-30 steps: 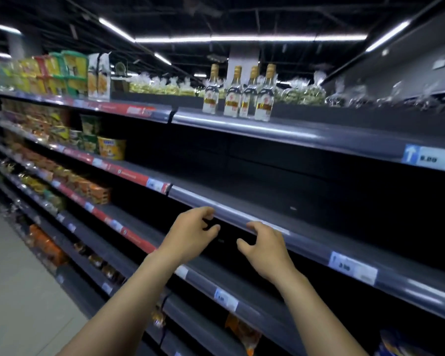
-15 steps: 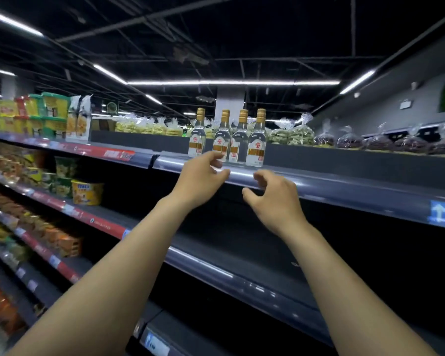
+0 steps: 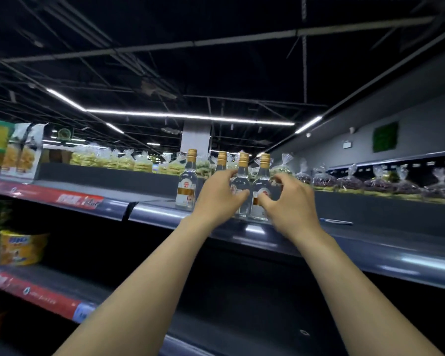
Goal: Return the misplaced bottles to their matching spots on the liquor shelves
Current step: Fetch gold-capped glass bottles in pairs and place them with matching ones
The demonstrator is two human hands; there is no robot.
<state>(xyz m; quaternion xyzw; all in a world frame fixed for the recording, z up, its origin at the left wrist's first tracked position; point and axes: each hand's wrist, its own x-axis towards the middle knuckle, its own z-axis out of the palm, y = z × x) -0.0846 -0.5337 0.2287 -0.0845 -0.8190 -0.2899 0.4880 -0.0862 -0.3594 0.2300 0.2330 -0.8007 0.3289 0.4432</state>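
Observation:
Several clear liquor bottles with gold caps and white-and-gold labels stand in a row on the top shelf point(image 3: 165, 214). The leftmost bottle point(image 3: 186, 187) stands free. My left hand point(image 3: 217, 199) covers the second bottle point(image 3: 222, 158), fingers curled round it, and its thumb reaches the third bottle point(image 3: 242, 160). My right hand point(image 3: 292, 204) curls round the rightmost bottle point(image 3: 263, 187), thumb across its label and fingers past its right shoulder. Whether either grip is tight is unclear. All bottles stand upright on the shelf.
Tied bags of snacks point(image 3: 350, 179) line the raised ledge behind the bottles. Boxes point(image 3: 23, 152) stand at the far left of the top shelf. A yellow tub point(image 3: 21, 246) sits on the shelf below at left. The dark shelf bay under the bottles holds nothing.
Both hands rose from the edge of the middle shelf, past the top shelf's lip, to the bottles. The view tilted upward with them. The bottles have not moved.

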